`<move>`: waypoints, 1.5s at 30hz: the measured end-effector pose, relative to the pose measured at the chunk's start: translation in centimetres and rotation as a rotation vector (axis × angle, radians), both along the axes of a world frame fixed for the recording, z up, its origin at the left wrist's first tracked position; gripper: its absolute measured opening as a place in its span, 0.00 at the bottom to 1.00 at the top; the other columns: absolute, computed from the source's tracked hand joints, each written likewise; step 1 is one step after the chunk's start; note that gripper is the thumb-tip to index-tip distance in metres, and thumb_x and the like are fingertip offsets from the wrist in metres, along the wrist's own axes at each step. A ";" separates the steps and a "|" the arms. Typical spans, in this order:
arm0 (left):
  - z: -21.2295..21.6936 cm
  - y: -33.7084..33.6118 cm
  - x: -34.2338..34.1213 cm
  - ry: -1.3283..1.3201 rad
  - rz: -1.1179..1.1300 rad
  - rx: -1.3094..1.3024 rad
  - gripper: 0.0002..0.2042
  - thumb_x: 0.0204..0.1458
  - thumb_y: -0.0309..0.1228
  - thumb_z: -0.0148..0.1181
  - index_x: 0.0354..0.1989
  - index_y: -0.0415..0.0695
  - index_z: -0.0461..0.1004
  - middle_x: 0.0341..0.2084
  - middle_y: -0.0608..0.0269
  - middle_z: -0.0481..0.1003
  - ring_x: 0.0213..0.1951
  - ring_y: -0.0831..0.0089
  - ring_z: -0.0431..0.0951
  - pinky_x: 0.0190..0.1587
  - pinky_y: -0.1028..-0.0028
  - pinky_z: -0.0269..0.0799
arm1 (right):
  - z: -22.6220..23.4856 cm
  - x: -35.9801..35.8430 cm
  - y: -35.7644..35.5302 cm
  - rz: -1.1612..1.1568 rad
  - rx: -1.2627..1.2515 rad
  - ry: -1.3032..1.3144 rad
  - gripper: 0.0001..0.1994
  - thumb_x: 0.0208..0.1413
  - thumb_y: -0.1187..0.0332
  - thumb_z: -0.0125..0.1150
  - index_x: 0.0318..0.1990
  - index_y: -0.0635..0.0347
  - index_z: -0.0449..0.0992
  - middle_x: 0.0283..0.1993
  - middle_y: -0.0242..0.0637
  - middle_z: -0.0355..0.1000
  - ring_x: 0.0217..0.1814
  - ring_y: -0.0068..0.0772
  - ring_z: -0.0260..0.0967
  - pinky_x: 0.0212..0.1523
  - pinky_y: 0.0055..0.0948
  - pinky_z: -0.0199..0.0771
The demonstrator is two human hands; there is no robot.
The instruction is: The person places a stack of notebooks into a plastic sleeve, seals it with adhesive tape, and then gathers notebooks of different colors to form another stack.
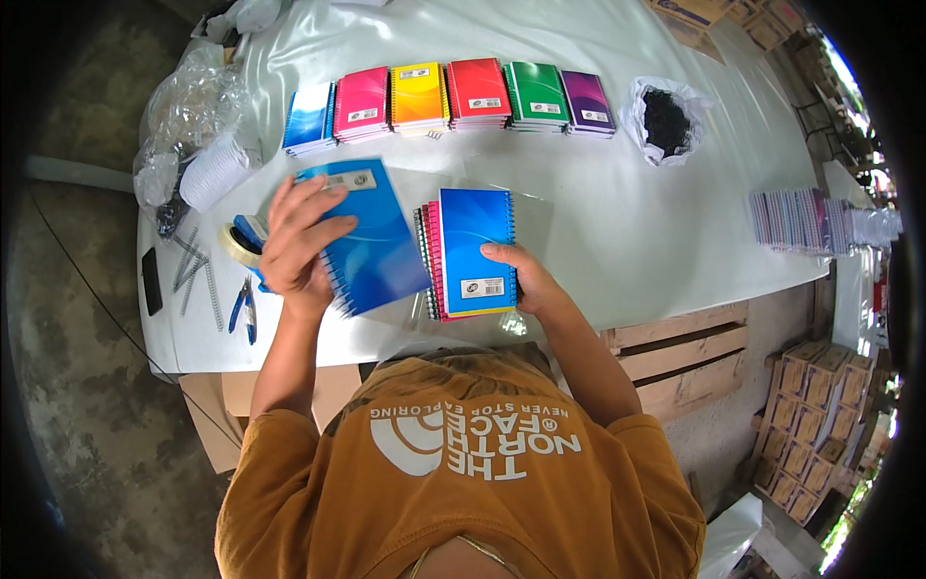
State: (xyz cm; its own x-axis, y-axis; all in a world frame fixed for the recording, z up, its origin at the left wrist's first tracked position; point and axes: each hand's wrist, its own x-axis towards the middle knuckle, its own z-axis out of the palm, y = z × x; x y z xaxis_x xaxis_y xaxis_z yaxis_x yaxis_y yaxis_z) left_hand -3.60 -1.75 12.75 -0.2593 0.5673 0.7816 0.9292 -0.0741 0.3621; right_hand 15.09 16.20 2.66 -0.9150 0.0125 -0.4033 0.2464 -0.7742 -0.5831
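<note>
Head view, watched from my remote seat: the left hand (301,249) holds a blue notebook (378,246) tilted above the desk (637,265), its fingers (333,231) bent over the cover's left side and gripping it; I can't see where the thumb sits. That notebook's lower right corner comes close to a pile of notebooks (475,241), and I can't tell whether they touch. The right hand (535,283) pinches this pile at its right edge, thumb on the blue top cover, the other fingers mostly hidden from me. Pink and yellow edges show below that cover, with wire spirals along both sides of the pile.

Beyond, I see a row of notebook stacks (476,85) running blue, pink, yellow, red, green, purple. Right of it stands a white bag (696,104) with dark contents. Near the left forearm lie blue-handled pliers (251,317), loose wire spirals (211,289) and a roll of tape (234,243).
</note>
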 end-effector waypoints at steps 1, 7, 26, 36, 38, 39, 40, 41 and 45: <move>0.0 0.0 0.5 -0.039 0.017 0.134 0.07 0.43 0.29 0.55 0.29 0.47 0.80 0.37 0.61 0.79 0.49 0.61 0.74 0.61 0.56 0.54 | -0.1 -0.1 0.0 0.014 0.026 -0.002 0.30 0.50 0.55 0.61 0.55 0.66 0.63 0.51 0.45 0.69 0.50 0.35 0.70 0.48 0.34 0.73; -4.3 0.4 2.7 0.077 -0.158 -0.605 0.26 0.43 0.24 0.53 0.56 0.50 0.68 0.62 0.58 0.58 0.66 0.56 0.51 0.66 0.58 0.40 | 0.2 -0.1 -1.6 -0.111 0.104 0.154 0.33 0.49 0.57 0.64 0.59 0.63 0.58 0.56 0.43 0.65 0.56 0.34 0.64 0.54 0.35 0.67; -15.8 -0.1 3.2 -0.607 -0.202 -0.566 0.28 0.33 0.30 0.69 0.46 0.41 0.66 0.46 0.52 0.67 0.47 0.51 0.68 0.50 0.63 0.66 | -8.9 -1.4 -5.6 -0.513 1.032 0.309 0.39 0.26 0.67 0.81 0.50 0.60 0.64 0.47 0.37 0.69 0.50 0.28 0.67 0.51 0.30 0.68; -18.7 -1.8 7.8 -0.673 0.065 -0.376 0.38 0.28 0.39 0.75 0.51 0.42 0.63 0.44 0.52 0.64 0.47 0.53 0.68 0.47 0.63 0.67 | -9.4 -0.8 -3.8 -0.235 0.893 0.334 0.47 0.20 0.61 0.82 0.55 0.57 0.63 0.51 0.37 0.68 0.53 0.32 0.67 0.54 0.32 0.67; -19.5 -1.9 7.9 -0.630 0.095 -0.464 0.41 0.28 0.39 0.76 0.52 0.41 0.60 0.46 0.51 0.63 0.49 0.53 0.67 0.49 0.63 0.66 | -9.5 -0.5 -3.1 -0.168 0.967 0.298 0.49 0.17 0.61 0.83 0.55 0.56 0.63 0.51 0.36 0.68 0.52 0.32 0.67 0.53 0.32 0.68; -19.8 -1.9 7.9 -0.606 0.108 -0.506 0.42 0.27 0.39 0.76 0.53 0.40 0.59 0.47 0.50 0.63 0.50 0.53 0.66 0.50 0.62 0.65 | -9.2 -0.5 -3.0 -0.166 0.919 0.329 0.49 0.18 0.59 0.82 0.55 0.57 0.63 0.51 0.36 0.68 0.53 0.32 0.66 0.53 0.32 0.67; -18.6 -1.7 7.9 -0.618 0.132 -0.440 0.43 0.27 0.39 0.77 0.53 0.40 0.58 0.46 0.50 0.62 0.50 0.54 0.66 0.49 0.63 0.65 | -8.5 -0.5 -2.8 -0.167 0.873 0.358 0.48 0.19 0.56 0.82 0.56 0.57 0.63 0.51 0.37 0.67 0.54 0.32 0.66 0.54 0.32 0.67; -17.2 -1.6 8.1 -0.629 0.154 -0.374 0.44 0.27 0.39 0.77 0.53 0.40 0.57 0.46 0.50 0.62 0.49 0.54 0.65 0.49 0.63 0.64 | -7.6 -0.5 -2.7 -0.168 0.827 0.386 0.48 0.20 0.54 0.81 0.56 0.58 0.62 0.51 0.37 0.67 0.55 0.32 0.65 0.55 0.33 0.66; -15.4 -3.1 8.9 -0.304 0.255 -0.138 0.47 0.25 0.36 0.79 0.55 0.43 0.52 0.41 0.53 0.60 0.45 0.60 0.62 0.49 0.64 0.60 | -4.0 -0.8 -2.6 -0.237 0.653 0.447 0.39 0.40 0.48 0.68 0.56 0.61 0.61 0.51 0.39 0.65 0.56 0.31 0.61 0.57 0.31 0.60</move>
State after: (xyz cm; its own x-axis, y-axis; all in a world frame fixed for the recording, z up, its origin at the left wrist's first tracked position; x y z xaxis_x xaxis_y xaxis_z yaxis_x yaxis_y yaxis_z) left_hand 5.34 -4.84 -2.61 -0.6124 0.5489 0.5689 0.7606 0.2130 0.6133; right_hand 14.28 13.65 -1.36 -0.9308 0.3316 0.1536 -0.2429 -0.2473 -0.9380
